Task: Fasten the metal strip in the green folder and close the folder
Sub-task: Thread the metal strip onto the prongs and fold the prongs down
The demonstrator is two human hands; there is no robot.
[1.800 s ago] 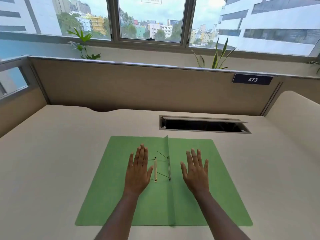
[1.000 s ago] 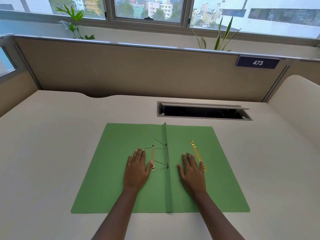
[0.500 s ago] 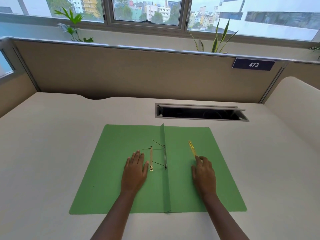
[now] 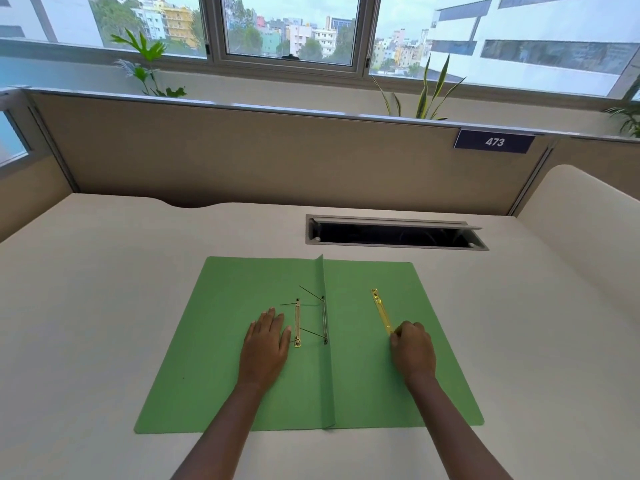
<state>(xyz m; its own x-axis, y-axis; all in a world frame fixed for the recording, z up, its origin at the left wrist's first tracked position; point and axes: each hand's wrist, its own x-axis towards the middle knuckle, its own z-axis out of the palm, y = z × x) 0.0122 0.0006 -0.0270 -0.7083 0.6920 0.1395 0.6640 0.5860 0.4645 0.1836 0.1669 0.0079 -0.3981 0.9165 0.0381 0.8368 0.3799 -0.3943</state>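
Observation:
The green folder [image 4: 214,358] lies open and flat on the desk, its spine fold running down the middle. A fixed gold fastener bar [image 4: 297,322] with thin dark prongs sticking up sits just left of the spine. My left hand [image 4: 266,344] rests flat on the left flap beside that bar, fingers together. A loose gold metal strip [image 4: 381,310] lies slanted on the right flap. My right hand [image 4: 412,348] is curled with its fingertips pinched on the strip's near end.
An open cable slot [image 4: 394,233] is cut into the desk behind the folder. A beige partition [image 4: 242,154] with a "473" plate [image 4: 494,142] closes the back; a curved side panel [image 4: 585,216] rises at the right.
My right hand has slid right off the middle of the right flap and closed its fingers on the near end of the loose strip. My left hand stayed flat.

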